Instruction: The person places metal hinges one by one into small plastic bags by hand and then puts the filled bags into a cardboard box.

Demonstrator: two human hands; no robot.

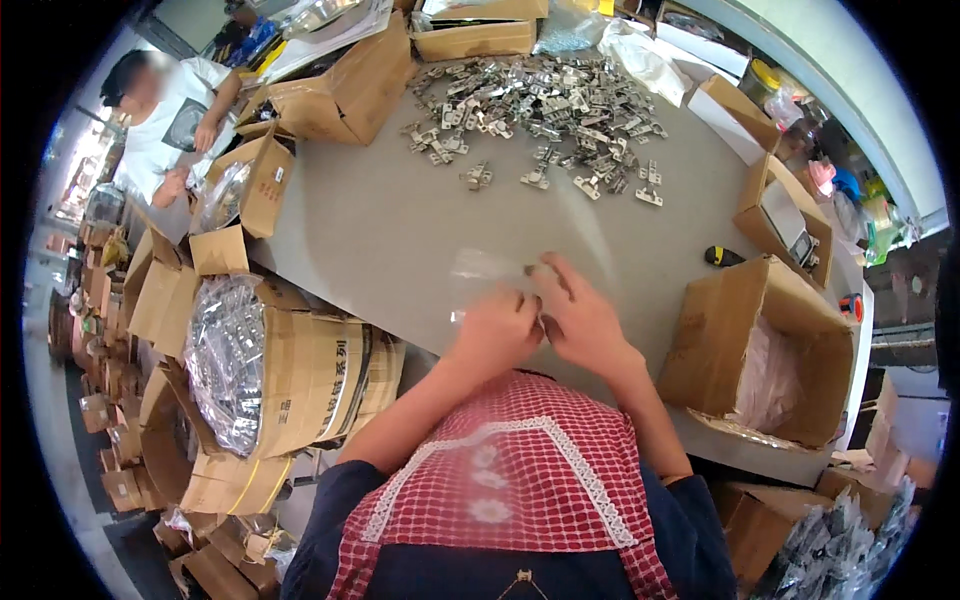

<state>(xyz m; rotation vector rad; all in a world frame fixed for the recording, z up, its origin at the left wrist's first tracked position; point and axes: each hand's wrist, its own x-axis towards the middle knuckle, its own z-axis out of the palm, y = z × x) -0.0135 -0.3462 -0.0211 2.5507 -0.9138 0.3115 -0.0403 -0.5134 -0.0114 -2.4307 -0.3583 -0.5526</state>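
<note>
Clear plastic bag [482, 266] is gripped by the left hand [498, 325]; the right hand [583, 318] curls alongside, perhaps steadying it, hold hidden from me. Hinges [560, 105] lie beyond, probably for reach.

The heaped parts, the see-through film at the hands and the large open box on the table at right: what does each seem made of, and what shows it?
Heaped parts: probably metal, silvery and shiny, with bright glints.
See-through film: likely thin plastic, glossy; the table shows through.
Large box: apparently cardboard, matt brown, with creased edges.
</note>
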